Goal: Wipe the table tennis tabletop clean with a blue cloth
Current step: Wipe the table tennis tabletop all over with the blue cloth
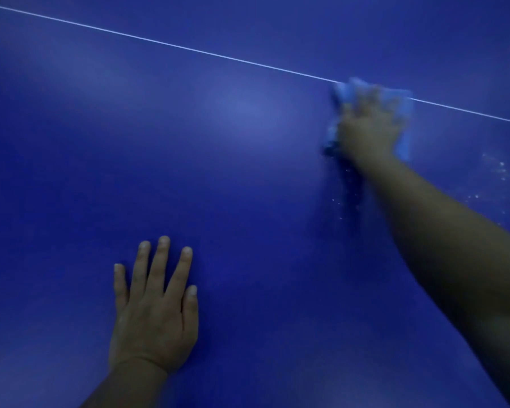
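The blue cloth (404,113) lies flat on the worktop (218,172), far out to the right, right over the thin white line (189,50) that crosses the surface on a slant. The right hand (368,125) lies on top of it, arm stretched out long from the lower right, fingers spread across the cloth; the hand and cloth are blurred, so whether its grip is pressing flat or bunching the fabric I cannot tell. Paler cloth shows past the fingertips and along the right side of the hand. Just below the wrist and further right near the edge of view, small white specks (501,169) dot the dark blue surface. Nearer to me, well apart from the cloth, the left hand (155,307) rests palm down on the worktop, fingers straight and slightly fanned, holding nothing.
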Available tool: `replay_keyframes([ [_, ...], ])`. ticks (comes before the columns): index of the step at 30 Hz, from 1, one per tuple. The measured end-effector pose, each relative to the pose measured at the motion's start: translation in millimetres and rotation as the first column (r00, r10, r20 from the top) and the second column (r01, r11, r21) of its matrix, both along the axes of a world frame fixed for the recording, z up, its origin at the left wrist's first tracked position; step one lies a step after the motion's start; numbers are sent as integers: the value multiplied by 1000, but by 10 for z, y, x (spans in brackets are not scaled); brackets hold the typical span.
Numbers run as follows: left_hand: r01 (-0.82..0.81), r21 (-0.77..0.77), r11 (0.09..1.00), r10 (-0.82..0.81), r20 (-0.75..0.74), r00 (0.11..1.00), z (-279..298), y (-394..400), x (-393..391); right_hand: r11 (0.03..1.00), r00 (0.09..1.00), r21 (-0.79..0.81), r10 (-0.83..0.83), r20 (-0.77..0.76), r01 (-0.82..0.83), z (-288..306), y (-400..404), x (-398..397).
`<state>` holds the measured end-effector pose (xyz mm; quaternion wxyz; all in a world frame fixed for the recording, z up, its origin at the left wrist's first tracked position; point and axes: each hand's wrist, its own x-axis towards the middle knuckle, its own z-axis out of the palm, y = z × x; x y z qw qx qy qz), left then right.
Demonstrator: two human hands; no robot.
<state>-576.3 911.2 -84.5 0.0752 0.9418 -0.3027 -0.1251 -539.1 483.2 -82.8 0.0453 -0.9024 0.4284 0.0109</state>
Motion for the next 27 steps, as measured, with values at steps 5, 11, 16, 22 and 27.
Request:
replay_keyframes([
  [5,-6,-11,1000,6,16,1000,3,-7,-18,883,883,-2,470,-12,-470,-46,483,188],
  [11,-5,-25,1000,6,11,1000,-4,-18,-13,894,894,50,-447,39,445,99,-809,-648],
  [16,-6,-12,1000,6,15,1000,9,-20,-9,935,934,-36,354,47,-353,-35,246,-200],
  [22,-16,-14,1000,16,18,1000,33,-50,-11,785,786,-41,616,-54,-618,-21,121,-289],
  [27,-20,-21,1000,20,10,1000,49,-54,-19,936,936,-7,351,-29,-351,90,-236,-644],
])
